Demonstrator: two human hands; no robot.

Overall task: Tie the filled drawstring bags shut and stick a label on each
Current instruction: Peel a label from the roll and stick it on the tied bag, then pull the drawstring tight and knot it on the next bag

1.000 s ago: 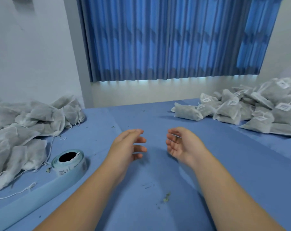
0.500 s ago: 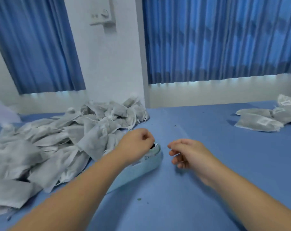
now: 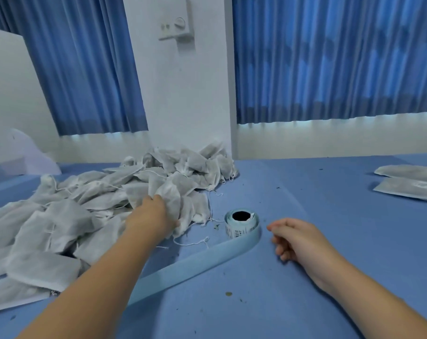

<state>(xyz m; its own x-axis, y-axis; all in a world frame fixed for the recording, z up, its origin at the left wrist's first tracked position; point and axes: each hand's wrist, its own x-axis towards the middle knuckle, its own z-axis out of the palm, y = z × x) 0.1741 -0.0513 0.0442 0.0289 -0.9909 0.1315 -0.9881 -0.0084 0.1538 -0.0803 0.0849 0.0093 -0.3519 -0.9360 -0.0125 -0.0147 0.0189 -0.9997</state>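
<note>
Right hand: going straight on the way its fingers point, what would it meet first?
Most likely the label roll: the right hand, loosely curled, points left at it across a gap of table. Both seem at table level, though depth is unclear.

The heaped grey-white, pillow-shaped bags of thin non-woven fabric [image 3: 68, 223] look matt and slightly fuzzy, sheer enough that the dark filling greys them from inside. One bag [image 3: 170, 195] crumples softly where the left hand [image 3: 155, 212] grips it. Their thin white drawstrings [image 3: 191, 243] look like twisted cotton thread. The counter [image 3: 317, 253] is covered in flat blue cloth, matt and smooth, with a faint crease. The pale blue roll of label tape [image 3: 241, 222] is paper, with a slight waxy sheen along its unrolled backing strip [image 3: 195, 263]. The pleated blue curtains [image 3: 329, 57] are woven cloth. The white wall [image 3: 183, 106] is matt paint.
</note>
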